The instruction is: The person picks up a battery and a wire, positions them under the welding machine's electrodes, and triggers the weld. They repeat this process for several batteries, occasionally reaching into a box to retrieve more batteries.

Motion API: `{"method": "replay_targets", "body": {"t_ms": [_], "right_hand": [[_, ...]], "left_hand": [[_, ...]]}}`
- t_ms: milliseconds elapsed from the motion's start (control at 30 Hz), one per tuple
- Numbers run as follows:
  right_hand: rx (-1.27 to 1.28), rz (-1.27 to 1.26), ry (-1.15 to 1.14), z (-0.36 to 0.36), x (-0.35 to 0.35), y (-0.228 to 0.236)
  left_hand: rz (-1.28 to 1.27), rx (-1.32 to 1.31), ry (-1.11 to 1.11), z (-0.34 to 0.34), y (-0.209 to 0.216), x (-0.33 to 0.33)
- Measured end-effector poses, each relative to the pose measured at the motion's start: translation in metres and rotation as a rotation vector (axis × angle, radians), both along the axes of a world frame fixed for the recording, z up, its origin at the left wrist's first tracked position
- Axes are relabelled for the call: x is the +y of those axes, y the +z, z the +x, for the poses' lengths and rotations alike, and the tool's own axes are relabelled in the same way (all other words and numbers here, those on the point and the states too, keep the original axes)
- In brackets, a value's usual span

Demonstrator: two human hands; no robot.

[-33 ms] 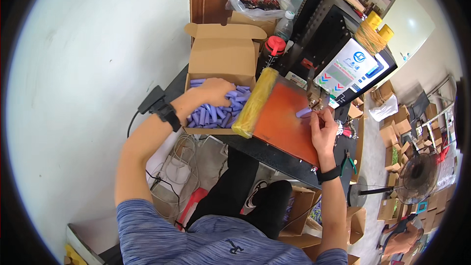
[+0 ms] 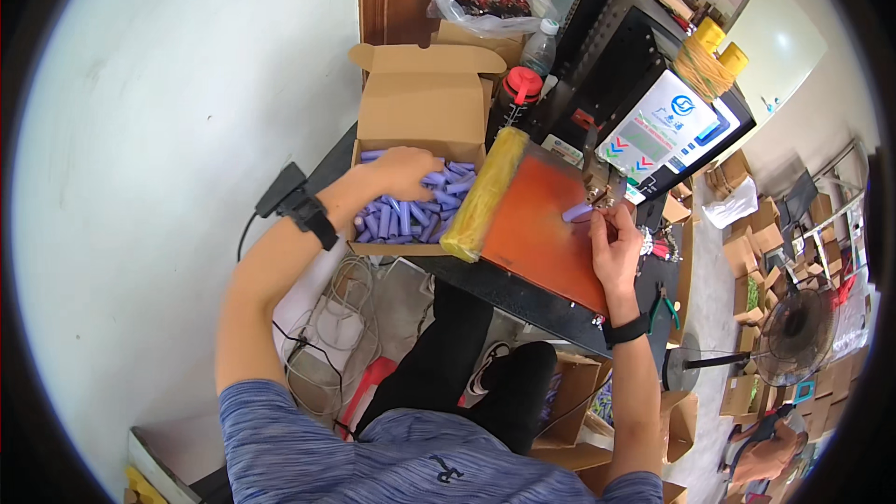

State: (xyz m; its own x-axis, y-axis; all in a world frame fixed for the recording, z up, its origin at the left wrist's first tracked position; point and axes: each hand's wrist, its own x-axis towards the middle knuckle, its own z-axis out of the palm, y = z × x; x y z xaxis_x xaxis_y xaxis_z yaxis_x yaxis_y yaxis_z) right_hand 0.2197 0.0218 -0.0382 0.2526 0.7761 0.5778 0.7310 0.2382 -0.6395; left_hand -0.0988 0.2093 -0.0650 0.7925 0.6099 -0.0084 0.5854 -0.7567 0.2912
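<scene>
Left hand (image 2: 403,171) in cardboard box (image 2: 420,103), centre frame, fingers curled over purple cylindrical cells (image 2: 411,217); grip unclear. Right hand (image 2: 611,245) pinching one purple cell (image 2: 577,212) under machine head (image 2: 597,182), right of centre, on orange plate (image 2: 532,224). No visible shift vs. the other frame.

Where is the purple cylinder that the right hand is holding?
In the head view, right of centre: the purple cylinder sits in the right hand, above the orange plate, under the machine's tip.
</scene>
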Motion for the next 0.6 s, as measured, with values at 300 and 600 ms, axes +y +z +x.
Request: {"method": "replay_targets", "body": {"t_ms": [300, 600], "right_hand": [[-0.014, -0.013, 0.009, 0.002, 0.0, 0.007], [0.005, -0.041, 0.0, -0.004, -0.003, 0.008]], "left_hand": [[0.285, 0.333, -0.218, -0.024, 0.012, -0.04], [0.416, 0.397, -0.238, 0.001, -0.005, -0.043]]}}
